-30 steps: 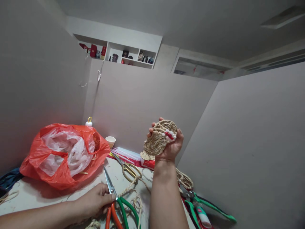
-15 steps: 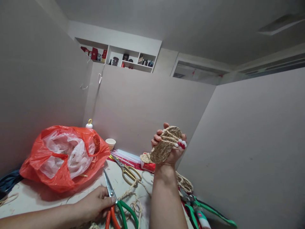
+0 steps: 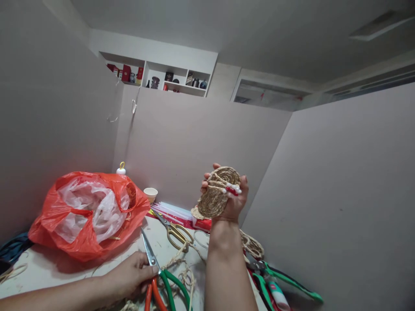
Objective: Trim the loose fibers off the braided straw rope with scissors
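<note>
My right hand (image 3: 238, 201) is raised, its fingers wrapped round a small woven straw sandal (image 3: 215, 196) with cord straps and red and white beads. The sole tilts toward me. Low at the left, my left hand (image 3: 134, 274) pinches scissors (image 3: 153, 261) near their pivot, the blades pointing up and away. These scissors have green and orange-red handles. Braided straw cord (image 3: 183, 276) lies loosely beside and behind the handles.
A red plastic bag (image 3: 48, 224) with white plastic inside stands at the left. Gold-handled scissors (image 3: 177, 235), a paper cup (image 3: 151, 194) and white sticks (image 3: 173, 210) lie behind. At right are green-handled pliers (image 3: 292, 283), a bottle (image 3: 278, 296) and another woven piece (image 3: 253, 244).
My right hand has moved slightly left and up with the sandal, which has turned a little. My left hand stays on the scissors, almost still.
</note>
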A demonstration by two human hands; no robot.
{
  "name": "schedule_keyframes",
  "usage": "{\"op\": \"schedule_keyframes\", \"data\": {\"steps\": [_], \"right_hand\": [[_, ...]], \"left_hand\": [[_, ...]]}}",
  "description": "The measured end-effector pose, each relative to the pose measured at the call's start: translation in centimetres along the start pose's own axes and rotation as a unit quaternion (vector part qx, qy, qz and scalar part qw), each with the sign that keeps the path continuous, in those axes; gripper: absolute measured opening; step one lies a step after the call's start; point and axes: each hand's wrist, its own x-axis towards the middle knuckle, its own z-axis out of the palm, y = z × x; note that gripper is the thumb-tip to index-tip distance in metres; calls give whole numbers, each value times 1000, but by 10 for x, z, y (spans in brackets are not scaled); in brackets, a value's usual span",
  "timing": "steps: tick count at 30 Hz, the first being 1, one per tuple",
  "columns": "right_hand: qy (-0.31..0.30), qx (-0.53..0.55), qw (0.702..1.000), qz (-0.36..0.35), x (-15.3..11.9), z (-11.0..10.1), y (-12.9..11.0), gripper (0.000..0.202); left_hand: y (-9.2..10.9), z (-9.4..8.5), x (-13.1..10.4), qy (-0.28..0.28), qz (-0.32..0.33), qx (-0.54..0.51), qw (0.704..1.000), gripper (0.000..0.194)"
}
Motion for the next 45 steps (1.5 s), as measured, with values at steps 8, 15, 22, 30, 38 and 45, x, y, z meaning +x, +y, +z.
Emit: {"op": "schedule_keyframes", "data": {"steps": [8, 15, 22, 30, 38, 45], "right_hand": [[-4, -12, 1000, 19, 2, 5, 4, 55], [19, -28, 999, 34, 8, 6, 10, 45], [48, -95, 993, 50, 12, 10, 20, 47], [94, -125, 986, 51, 21, -5, 28, 39], [183, -162, 967, 77, 26, -37, 34, 35], [316, -173, 929, 86, 23, -106, 49, 34]], "left_hand": [[3, 0, -1, 5, -11, -7, 1000, 54], [-1, 0, 2, 2, 9, -24, 1000, 53], [3, 1, 0, 6, -11, -20, 1000, 52], [6, 2, -2, 2, -15, -9, 1000, 52], [-4, -4, 2, -4, -13, 2, 1000, 50], [4, 0, -1, -4, -26, -12, 1000, 52]]}}
